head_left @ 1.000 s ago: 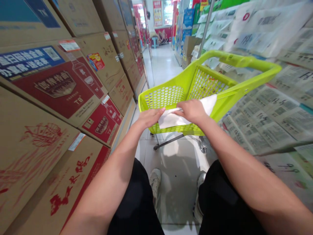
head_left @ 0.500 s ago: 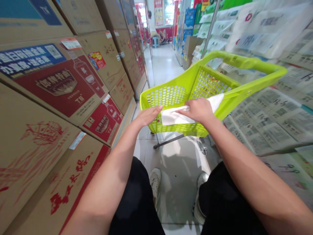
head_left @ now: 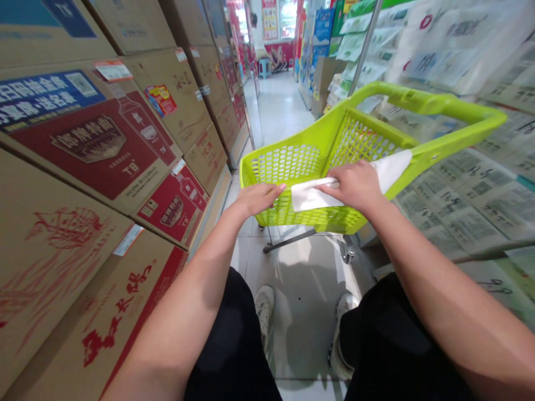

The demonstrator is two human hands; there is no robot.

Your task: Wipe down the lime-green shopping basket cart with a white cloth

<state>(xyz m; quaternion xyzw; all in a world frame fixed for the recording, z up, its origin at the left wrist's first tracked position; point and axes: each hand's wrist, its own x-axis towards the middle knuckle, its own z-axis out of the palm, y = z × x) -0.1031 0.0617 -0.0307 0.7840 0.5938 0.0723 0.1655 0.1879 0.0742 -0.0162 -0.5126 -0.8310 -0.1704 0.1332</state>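
Note:
A lime-green shopping cart [head_left: 288,159] stands across the aisle before me, its handle toward the right. My left hand [head_left: 261,197] is closed over the near top rim of the basket, close to its left corner. Farther right along the same rim, my right hand [head_left: 355,184] presses a white cloth [head_left: 311,195] against the plastic. The cloth is folded over the rim, one end hanging down the outer side and another part spreading right, behind the hand. My right fingers are wrapped around cloth and rim; their tips inside the basket are hidden.
Stacked cardboard cartons [head_left: 92,139] wall the left side. Packs in clear wrap [head_left: 455,206] with handwritten prices are piled on the right, close to the cart handle. A tiled floor [head_left: 280,100] runs back to a blue stool [head_left: 264,68]. Cart wheels [head_left: 348,253] stand near my shoes.
My right hand has slid right along the rim, taking the white cloth with it. My left hand has shifted slightly right and stays on the rim.

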